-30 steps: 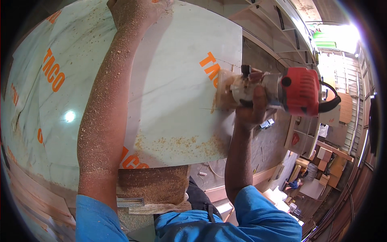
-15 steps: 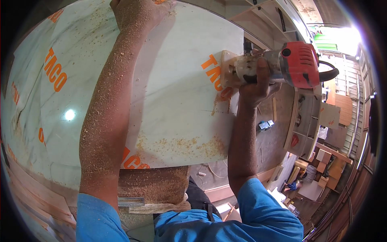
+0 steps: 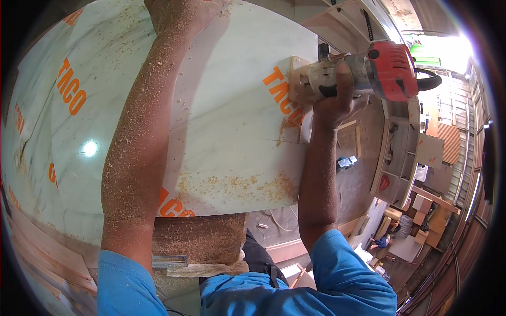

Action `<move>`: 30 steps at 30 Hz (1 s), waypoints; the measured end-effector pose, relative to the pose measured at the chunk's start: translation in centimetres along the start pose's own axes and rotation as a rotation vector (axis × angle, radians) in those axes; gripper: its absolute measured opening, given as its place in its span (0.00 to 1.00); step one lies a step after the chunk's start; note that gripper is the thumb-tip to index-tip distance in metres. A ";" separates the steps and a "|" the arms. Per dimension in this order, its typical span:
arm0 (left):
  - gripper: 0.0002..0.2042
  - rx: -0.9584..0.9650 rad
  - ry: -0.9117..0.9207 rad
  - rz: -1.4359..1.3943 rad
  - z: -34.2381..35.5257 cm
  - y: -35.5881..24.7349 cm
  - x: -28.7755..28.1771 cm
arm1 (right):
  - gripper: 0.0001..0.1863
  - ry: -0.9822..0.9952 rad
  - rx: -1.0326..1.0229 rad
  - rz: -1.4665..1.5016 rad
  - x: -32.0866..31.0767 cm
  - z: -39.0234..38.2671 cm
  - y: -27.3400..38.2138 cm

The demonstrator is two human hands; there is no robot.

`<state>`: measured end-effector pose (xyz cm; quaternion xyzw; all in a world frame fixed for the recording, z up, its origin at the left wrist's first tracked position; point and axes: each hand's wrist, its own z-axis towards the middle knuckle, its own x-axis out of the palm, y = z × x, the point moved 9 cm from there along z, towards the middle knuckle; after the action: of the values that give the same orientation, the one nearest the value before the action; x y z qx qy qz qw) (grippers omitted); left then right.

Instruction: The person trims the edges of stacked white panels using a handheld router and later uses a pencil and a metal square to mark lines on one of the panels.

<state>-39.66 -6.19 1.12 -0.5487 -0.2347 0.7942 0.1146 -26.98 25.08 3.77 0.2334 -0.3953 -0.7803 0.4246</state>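
Nearest me are two short blue sleeves [image 3: 126, 282] of smooth cloth, with two forearms speckled with sawdust. Just beyond the waist lies one coarse brown wooden piece [image 3: 200, 239], dusted with chips, with one slim metal bar [image 3: 169, 261] beside it. Past that spreads the broad, glossy panel [image 3: 226, 131], white with grey marble veining and several orange printed marks; sawdust [image 3: 237, 189] lies in a crumbly band along its near edge. The right hand [image 3: 337, 97] is curled firmly around one handheld router [image 3: 392, 71], its casing ribbed and red, its metal body dusty, its pale squarish base at the panel's right-hand edge. The left hand [image 3: 184, 13] is at the panel's far side, fingers cut off by the view, so I can't tell how open it is or whether it grips anything. Farther right stand one shelved cabinet [image 3: 395, 150] and one ribbed tan board [image 3: 449, 142].
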 end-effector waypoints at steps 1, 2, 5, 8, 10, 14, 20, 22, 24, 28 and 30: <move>0.20 -0.025 -0.041 0.003 -0.5 0.0 -0.1 | 0.19 -0.011 0.029 0.020 -0.3 -0.2 -0.4; 0.20 -0.051 -0.082 0.006 -0.8 -0.1 -0.3 | 0.19 -0.022 0.058 0.041 -0.6 -0.3 -0.7; 0.18 0.015 -0.005 -0.058 0.0 0.4 0.2 | 0.20 -0.005 -0.011 0.023 0.1 -0.4 0.3; 0.17 0.053 -0.110 -0.037 -0.3 0.0 0.1 | 0.21 -0.042 0.017 0.073 0.7 -1.1 1.1; 0.17 0.040 -0.077 -0.048 0.0 0.0 0.1 | 0.17 -0.021 -0.021 -0.032 0.3 -0.7 1.4; 0.17 0.042 -0.128 -0.040 -0.2 0.2 -0.2 | 0.13 -0.011 -0.017 -0.124 0.3 -0.4 1.2; 0.18 0.007 -0.056 -0.066 -0.3 -0.1 -0.3 | 0.17 -0.053 0.105 0.000 -1.4 -2.2 1.6; 0.18 0.013 -0.099 -0.052 -0.3 0.2 -0.4 | 0.16 -0.044 0.114 0.000 -1.8 -3.2 2.1; 0.18 0.022 -0.134 -0.046 -0.3 0.4 -0.4 | 0.14 -0.038 0.122 -0.011 -2.2 -4.3 3.2; 0.19 0.003 -0.097 -0.048 -0.3 0.0 0.5 | 0.13 -0.032 0.209 0.041 -3.3 -6.7 4.8; 0.19 0.001 -0.078 -0.042 -0.3 0.0 0.8 | 0.14 -0.043 0.225 0.047 -4.0 -7.4 4.8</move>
<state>-39.64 -5.76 0.37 -0.5121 -0.2502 0.8125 0.1223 -17.37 23.75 3.52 0.2536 -0.4948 -0.7257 0.4053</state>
